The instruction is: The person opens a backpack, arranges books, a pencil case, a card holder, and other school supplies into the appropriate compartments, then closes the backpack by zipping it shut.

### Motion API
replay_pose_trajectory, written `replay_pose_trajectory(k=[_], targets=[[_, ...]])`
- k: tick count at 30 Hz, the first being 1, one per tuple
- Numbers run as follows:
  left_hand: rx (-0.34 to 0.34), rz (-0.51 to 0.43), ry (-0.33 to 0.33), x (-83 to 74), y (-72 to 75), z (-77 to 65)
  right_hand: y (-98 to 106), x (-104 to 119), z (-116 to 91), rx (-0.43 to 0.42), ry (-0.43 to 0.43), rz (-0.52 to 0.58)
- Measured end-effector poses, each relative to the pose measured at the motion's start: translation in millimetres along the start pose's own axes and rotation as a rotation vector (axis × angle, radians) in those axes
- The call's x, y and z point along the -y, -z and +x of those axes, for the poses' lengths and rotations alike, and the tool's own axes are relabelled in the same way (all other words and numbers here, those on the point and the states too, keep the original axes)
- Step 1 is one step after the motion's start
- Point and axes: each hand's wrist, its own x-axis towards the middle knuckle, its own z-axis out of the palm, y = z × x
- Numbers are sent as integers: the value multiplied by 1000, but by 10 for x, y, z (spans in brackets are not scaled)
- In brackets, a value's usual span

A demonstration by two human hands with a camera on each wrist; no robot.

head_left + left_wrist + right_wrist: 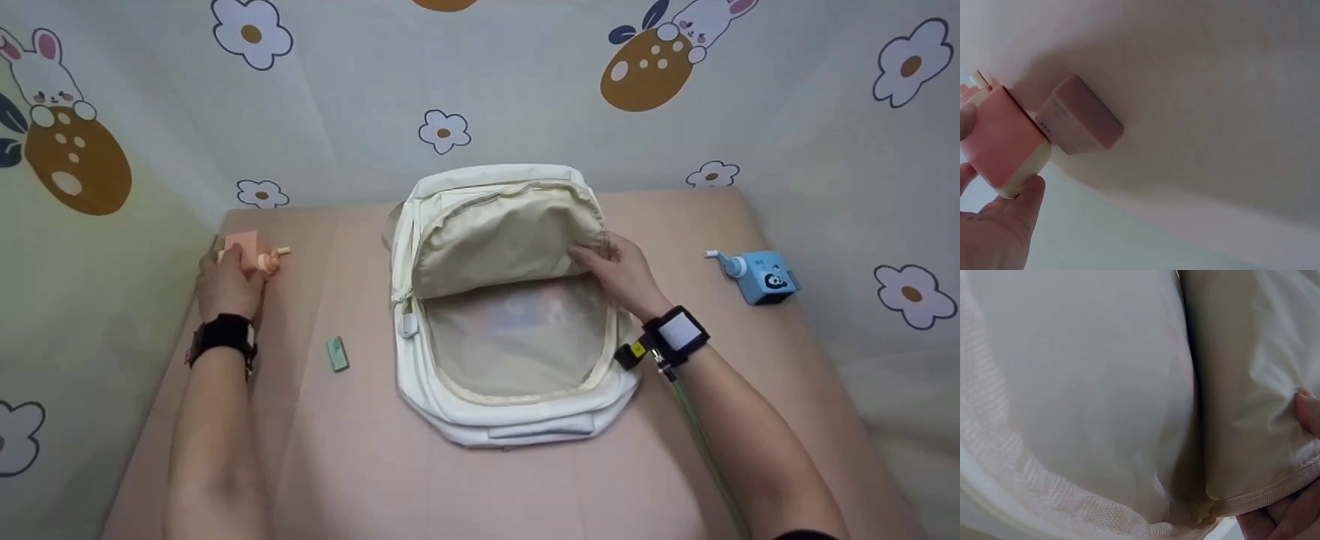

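At the table's far left, my left hand (pixel 229 291) grips a pink hand-crank pencil sharpener (pixel 244 241) with a cream crank. The left wrist view shows thumb and fingers on either side of its body, and a pinkish block (pixel 1081 118) like an eraser right beside it on the table. A white backpack (pixel 517 415) lies in the middle with its front pocket unzipped. My right hand (pixel 630 276) pinches the right edge of the pocket's flap (pixel 510 240) and holds it up, its beige lining showing. In the right wrist view the thumb presses on the lining, fingers behind the zipper edge.
A small green eraser (pixel 337 354) lies between my left forearm and the backpack. On the right side of the pinkish table (pixel 360 465) stands a blue hand-crank pencil sharpener (pixel 765 277). A patterned cloth (pixel 360 97) hangs behind and along the sides.
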Motion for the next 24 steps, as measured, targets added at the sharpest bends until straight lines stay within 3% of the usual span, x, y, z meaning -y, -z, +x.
replay_pose_trajectory(k=[11, 18, 24], targets=[[27, -86, 51, -26, -40, -50, 2, 19, 4, 11, -24, 11], [-72, -189, 107, -101, -75, 18, 0, 20, 2, 10, -17, -6], [-51, -314, 152, -76, -57, 34, -11, 5, -1, 6, -14, 1]])
